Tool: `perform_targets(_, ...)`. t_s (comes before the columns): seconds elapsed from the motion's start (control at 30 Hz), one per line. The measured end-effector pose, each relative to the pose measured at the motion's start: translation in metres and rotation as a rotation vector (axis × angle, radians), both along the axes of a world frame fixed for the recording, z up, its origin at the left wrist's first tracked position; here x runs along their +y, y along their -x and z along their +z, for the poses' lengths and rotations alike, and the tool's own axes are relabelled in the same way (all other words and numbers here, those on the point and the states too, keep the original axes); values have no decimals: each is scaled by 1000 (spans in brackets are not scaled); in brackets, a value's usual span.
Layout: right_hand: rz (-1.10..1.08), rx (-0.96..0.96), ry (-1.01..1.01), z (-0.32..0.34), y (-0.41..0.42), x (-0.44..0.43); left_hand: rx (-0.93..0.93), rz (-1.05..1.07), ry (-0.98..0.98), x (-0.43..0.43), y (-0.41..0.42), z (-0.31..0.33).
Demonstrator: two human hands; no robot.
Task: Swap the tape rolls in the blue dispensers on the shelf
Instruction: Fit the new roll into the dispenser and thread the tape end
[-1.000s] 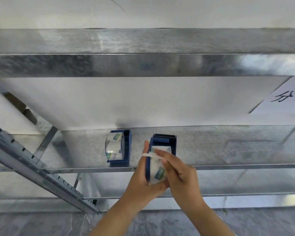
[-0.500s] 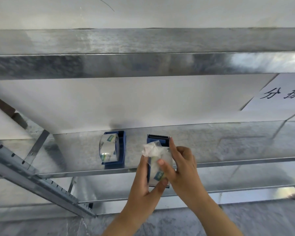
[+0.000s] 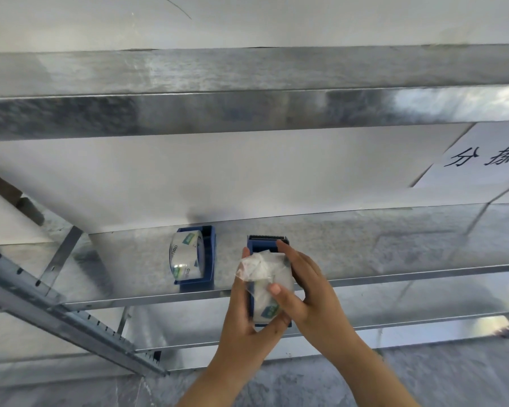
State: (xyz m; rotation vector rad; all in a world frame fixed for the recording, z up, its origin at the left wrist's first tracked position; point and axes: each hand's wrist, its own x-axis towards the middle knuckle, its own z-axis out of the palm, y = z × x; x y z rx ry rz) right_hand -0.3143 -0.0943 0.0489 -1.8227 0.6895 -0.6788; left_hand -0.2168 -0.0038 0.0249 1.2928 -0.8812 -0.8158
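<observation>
Two blue dispensers are in the head view. The left dispenser (image 3: 207, 257) stands on the metal shelf (image 3: 394, 245) with a clear tape roll (image 3: 185, 254) in it. The right dispenser (image 3: 265, 245) sits at the shelf's front edge, toothed cutter at its far end, held between both hands. My left hand (image 3: 241, 312) grips its left side and bottom. My right hand (image 3: 309, 286) wraps its right side, thumb pressing on the clear tape roll (image 3: 265, 301) inside. A crumpled bit of loose tape (image 3: 256, 267) sticks up from that roll.
An upper metal shelf (image 3: 247, 113) overhangs close above. A perforated metal rail (image 3: 56, 318) slants across the lower left. A lower shelf edge (image 3: 409, 321) runs beneath. A white paper sign (image 3: 488, 160) with black characters hangs at the right. Grey floor lies below.
Both hands with the right dispenser have shifted slightly as the view moved. The loose tape end, first stretched flat between the fingers, is now bunched into a crumpled wad on top of the roll.
</observation>
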Motion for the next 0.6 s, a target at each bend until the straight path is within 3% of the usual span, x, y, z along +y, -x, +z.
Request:
perform_targets(0.4, -2, -16, 52, -15, 4, 0, 37, -97, -59, 2, -4, 0)
perform_targets(0.6, 7, -38, 193, -14, 5, 2, 39, -118, -68, -2, -11, -5)
